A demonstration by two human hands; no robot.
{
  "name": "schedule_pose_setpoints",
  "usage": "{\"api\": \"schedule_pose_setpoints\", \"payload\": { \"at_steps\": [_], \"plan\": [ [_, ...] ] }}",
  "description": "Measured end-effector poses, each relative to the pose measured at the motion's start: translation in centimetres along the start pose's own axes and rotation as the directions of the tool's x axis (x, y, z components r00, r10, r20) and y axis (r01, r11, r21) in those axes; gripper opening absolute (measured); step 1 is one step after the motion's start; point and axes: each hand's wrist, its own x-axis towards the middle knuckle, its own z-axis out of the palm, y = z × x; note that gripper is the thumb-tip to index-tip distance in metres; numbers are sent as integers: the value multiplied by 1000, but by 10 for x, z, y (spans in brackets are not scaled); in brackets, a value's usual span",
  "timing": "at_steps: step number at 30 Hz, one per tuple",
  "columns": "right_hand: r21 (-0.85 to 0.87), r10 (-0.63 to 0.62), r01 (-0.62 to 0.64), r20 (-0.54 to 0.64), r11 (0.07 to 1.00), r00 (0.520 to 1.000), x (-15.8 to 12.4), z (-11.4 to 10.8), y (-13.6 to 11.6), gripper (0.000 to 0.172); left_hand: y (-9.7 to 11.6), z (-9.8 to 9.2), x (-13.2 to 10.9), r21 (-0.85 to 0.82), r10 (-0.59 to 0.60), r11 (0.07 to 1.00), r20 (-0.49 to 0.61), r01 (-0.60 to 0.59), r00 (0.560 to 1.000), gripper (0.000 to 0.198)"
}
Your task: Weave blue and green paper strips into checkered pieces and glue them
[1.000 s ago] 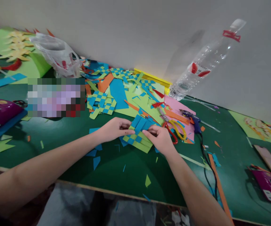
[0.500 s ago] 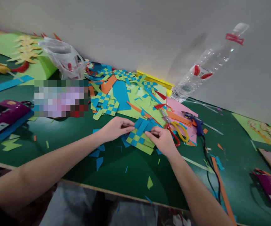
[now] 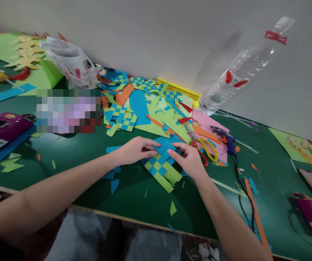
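Observation:
Between my hands is a woven paper piece [image 3: 158, 165], a checkerboard of blue and light green strips. Its loose green strip ends fan out toward the lower right, and blue strips lie across its upper part. My left hand [image 3: 138, 149] pinches the upper left edge, thumb below and fingers above. On the other side my right hand [image 3: 187, 156] grips the upper right edge between thumb and fingers. Just right of that hand are scissors [image 3: 207, 148] with one yellow and one red handle loop.
Behind my hands lie finished-looking woven pieces [image 3: 120, 117] among green, blue and orange paper scraps. A plastic bottle [image 3: 232, 81] leans against the wall. A blue glue gun [image 3: 228, 143] trails its black cord to the right. A white plastic bag [image 3: 76, 67] stands back left.
The woven piece has turned and tilted, so its green strip ends now hang lower toward me. Both hands have moved slightly closer together along its upper edge, still holding it.

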Motion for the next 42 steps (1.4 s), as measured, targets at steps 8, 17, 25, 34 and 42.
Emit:
{"api": "schedule_pose_setpoints", "payload": {
  "at_steps": [8, 17, 25, 34, 42],
  "plan": [
    [-14, -51, 50, -49, 999, 998, 0, 1, 1, 31, 2, 2, 0, -87, -11, 996, 38, 15, 999, 41],
    [18, -11, 13, -118, 1000, 993, 2, 3, 2, 34, 3, 1, 1, -233, -59, 971, 10, 60, 998, 37],
    [86, 28, -16, -131, 996, 991, 2, 4, 0, 34, 1, 1, 2, -198, -62, 979, -20, 56, 998, 32],
    [48, 59, -57, -51, 997, 997, 4, 3, 6, 36, -4, 0, 2, -98, -23, 995, -57, 17, 998, 23],
    [-90, 48, -51, -45, 995, 998, 5, 0, 4, 39, -4, 1, 2, 18, 27, 999, -79, -26, 996, 24]
  ]
}}
